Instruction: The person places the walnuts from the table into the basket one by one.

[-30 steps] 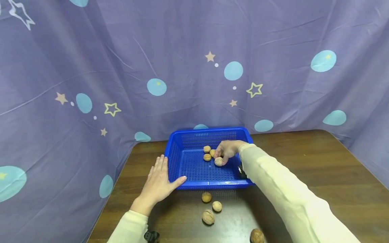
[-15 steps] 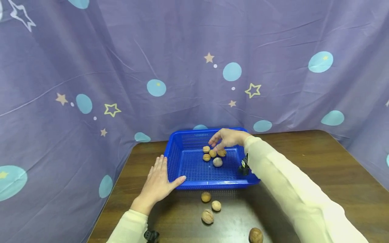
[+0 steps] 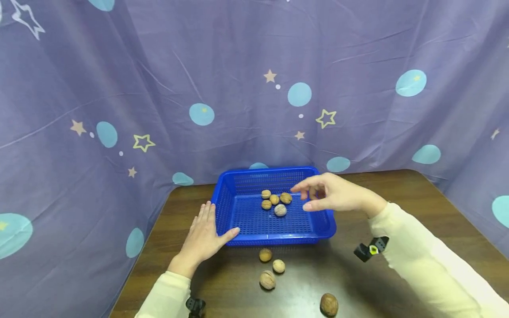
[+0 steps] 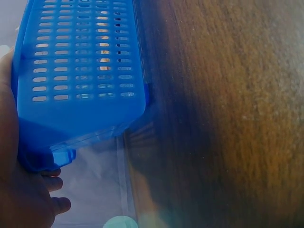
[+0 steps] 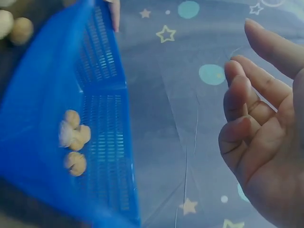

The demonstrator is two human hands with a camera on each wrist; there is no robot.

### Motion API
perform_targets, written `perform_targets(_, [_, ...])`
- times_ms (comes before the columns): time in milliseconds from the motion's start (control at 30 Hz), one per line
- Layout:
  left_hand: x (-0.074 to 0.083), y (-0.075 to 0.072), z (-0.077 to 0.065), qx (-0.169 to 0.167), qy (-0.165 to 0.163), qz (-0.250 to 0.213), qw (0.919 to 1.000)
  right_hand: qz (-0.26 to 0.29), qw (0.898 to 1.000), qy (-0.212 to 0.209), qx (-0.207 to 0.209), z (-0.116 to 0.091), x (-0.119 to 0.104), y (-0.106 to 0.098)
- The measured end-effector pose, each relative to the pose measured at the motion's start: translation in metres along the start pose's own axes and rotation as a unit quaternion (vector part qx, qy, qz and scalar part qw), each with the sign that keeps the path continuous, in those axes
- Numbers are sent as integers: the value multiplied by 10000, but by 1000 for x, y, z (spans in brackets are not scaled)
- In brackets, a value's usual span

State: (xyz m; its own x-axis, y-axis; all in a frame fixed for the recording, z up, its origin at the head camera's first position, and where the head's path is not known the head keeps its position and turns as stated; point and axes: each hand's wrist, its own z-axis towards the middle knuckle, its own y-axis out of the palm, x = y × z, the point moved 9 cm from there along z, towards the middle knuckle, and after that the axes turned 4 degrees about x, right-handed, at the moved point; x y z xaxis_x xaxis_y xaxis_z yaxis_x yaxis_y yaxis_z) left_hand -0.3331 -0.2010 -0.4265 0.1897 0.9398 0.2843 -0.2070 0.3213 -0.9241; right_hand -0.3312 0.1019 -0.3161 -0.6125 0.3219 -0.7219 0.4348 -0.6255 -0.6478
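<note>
A blue plastic basket (image 3: 274, 239) with slotted walls stands on the table, several walnuts (image 3: 280, 210) grouped on its floor. My left hand (image 3: 203, 238) rests on the basket's near left corner, fingers straight along the left rim and thumb over the front rim. In the left wrist view that hand (image 4: 19, 190) lies along the basket's rim (image 4: 21, 61). Over the right side of the basket hovers my right hand (image 3: 334, 193), holding nothing. The right wrist view shows its fingers (image 5: 237, 90) loosely bent and apart from the thumb, with the walnuts (image 5: 76, 163) off to the left.
In front of the basket lie a brown walnut (image 3: 265, 255), a small pale walnut (image 3: 279, 266) and a larger walnut (image 3: 267, 280). A darker walnut (image 3: 329, 304) lies nearer the front edge. Behind the wooden table (image 3: 397, 194) hangs a purple patterned curtain (image 3: 238, 66).
My right hand has let go of a pale walnut in the basket, then lifted and moved right, away from the walnuts. The left hand has stayed at the basket's corner.
</note>
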Motion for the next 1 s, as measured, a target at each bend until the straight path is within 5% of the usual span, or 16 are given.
perform_targets(233, [0, -2, 3, -63, -11, 24, 10000, -148, 9940, -947, 519, -73, 3, 18])
perform_targets(467, [0, 1, 1, -128, -23, 42, 9999, -34, 9967, -724, 368, -118, 28, 46])
perform_targets(867, [-4, 6, -2, -77, 39, -55, 9999, -130, 9966, -807, -72, -135, 34, 96])
perform_targets(1000, [-1, 4, 2, -76, 86, -24, 9999, -48, 9979, -552, -338, -136, 40, 111])
